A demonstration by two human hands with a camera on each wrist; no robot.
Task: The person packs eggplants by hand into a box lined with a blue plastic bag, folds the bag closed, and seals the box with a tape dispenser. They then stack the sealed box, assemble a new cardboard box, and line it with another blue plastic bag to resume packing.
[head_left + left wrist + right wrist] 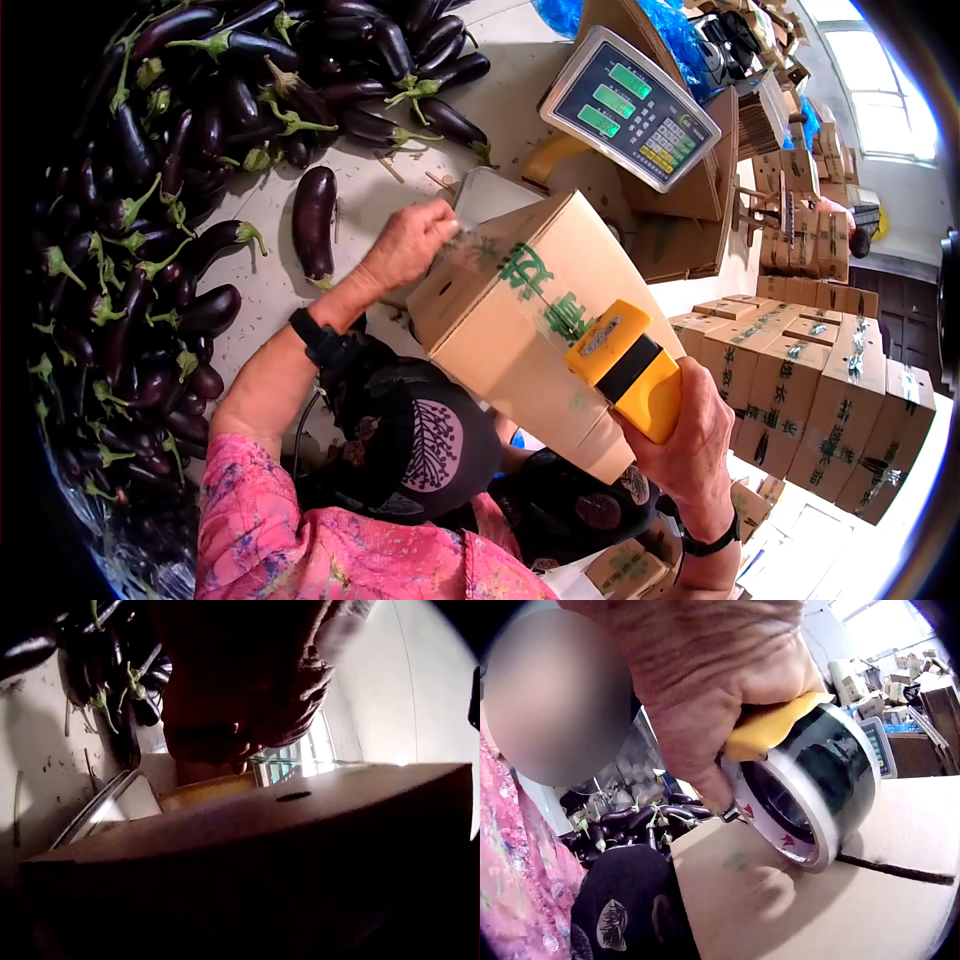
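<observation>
A cardboard box (480,365) lies tilted between the two hands, across the table's near side and the person's lap. Clear packing tape (530,272) with green lettering runs along its top. At the far end of the box my left hand (408,242) pinches the tape's end, fingers curled at the edge. My right hand (692,430) grips a yellow tape dispenser (640,385) over the near end of the box. In the right wrist view the tape roll (847,776) sits against the cardboard, beside a dark seam.
Many eggplants (210,130) heap along the left of the table (385,190), with a single eggplant (315,225) apart near my left arm. A digital scale (630,110) stands behind the box. Taped boxes (790,390) are stacked at right.
</observation>
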